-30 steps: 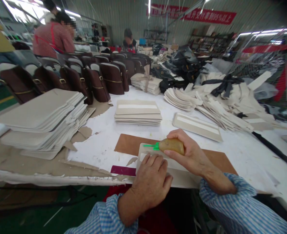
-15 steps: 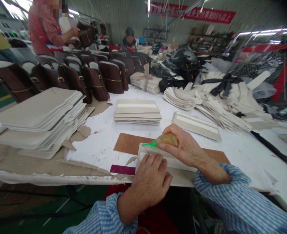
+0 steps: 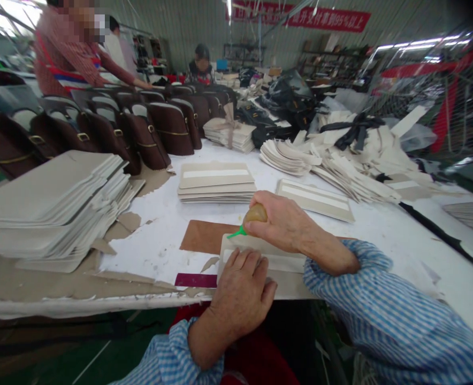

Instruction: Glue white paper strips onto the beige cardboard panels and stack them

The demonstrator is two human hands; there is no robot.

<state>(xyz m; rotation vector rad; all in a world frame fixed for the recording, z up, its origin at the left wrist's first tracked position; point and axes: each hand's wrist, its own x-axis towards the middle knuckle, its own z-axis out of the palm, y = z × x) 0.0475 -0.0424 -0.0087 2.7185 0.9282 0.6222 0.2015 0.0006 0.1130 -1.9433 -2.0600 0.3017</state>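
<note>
My left hand [image 3: 242, 289] lies flat with its fingers stretched over a beige panel [image 3: 290, 286] that has a white strip along it, at the table's front edge. Wrapped round a yellowish squeeze bottle [image 3: 257, 215] with a green nozzle, my right hand [image 3: 287, 220] is above the panel's far left part. The bottle tilts down, its nozzle tip close to the panel's far edge; whether it touches I cannot tell. A brown leather-like strip [image 3: 202, 237] lies just behind the panel, partly covered. To the left of my left hand is a maroon strip [image 3: 195, 280].
Similar panels are stacked [image 3: 216, 182] behind my hands, and a few more [image 3: 317, 200] lie to the right. A tall pile of beige sheets [image 3: 52, 198] stands left. Beyond are rows of brown bags [image 3: 170, 128], bundled pale strips [image 3: 287, 156] and co-workers.
My right hand has tipped the bottle more upright, with the nozzle still near the panel's far left corner. The co-worker at left, earlier holding a brown bag, now stretches an arm over the bags.
</note>
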